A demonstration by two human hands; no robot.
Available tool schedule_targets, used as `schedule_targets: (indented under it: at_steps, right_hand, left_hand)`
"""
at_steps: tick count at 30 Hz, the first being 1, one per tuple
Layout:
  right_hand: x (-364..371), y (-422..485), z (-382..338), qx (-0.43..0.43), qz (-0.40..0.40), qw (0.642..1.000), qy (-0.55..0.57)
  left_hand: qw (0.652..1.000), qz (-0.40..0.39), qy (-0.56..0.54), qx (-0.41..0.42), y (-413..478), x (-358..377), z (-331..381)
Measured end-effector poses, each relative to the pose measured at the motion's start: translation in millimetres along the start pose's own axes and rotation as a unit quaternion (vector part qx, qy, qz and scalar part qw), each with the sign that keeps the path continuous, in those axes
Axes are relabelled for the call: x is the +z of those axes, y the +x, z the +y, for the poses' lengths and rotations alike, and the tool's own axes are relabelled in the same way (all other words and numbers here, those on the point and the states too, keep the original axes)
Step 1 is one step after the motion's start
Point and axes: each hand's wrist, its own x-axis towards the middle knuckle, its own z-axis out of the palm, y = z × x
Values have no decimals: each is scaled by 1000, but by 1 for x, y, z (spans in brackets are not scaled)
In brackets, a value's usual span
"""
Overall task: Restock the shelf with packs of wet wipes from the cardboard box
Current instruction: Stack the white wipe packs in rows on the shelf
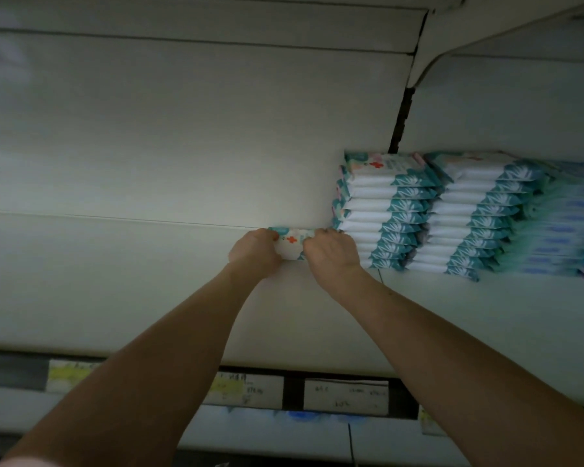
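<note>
Gripping one wet wipes pack (292,245) by its ends, left hand (255,251) and right hand (331,252) both clenched round it, low at the shelf (115,281), just beside the nearest stack (385,214). Best: seat flat, slide flush, align edges.

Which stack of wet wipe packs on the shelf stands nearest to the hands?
The leftmost white-and-teal stack, beside the right hand; the other stacks lie further right.

Both arms (169,348) stretched forward, bare — left hand (255,252) and right hand (331,252) grip opposite ends of one pack (292,243), fingers curled over it.
</note>
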Motion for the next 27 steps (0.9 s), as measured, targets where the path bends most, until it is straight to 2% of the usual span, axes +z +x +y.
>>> schedule_targets:
  at_steps: [2,10,13,18,21,27]
  right_hand:
    - [18,10,9,-28,55,998,11]
    - [5,4,3,-59,97,992,-49]
    - [-17,-5,-8,-26,27,994,-98]
    - [-31,-3,-21,-67,6,991,-115]
    - [-40,-2,-39,-110,-20,987,-117]
    - [-56,-13,-85,-229,-12,971,-63]
  left_hand:
    - [1000,10,0,0,-1,3,0]
    - [1000,10,18,-19,-7,0,-3]
    - [999,17,16,-35,-13,-7,-10]
    - [998,32,11,-58,-36,-16,-19]
    - [995,49,18,-84,-50,-24,-30]
    - [978,99,39,-178,-92,-49,-59]
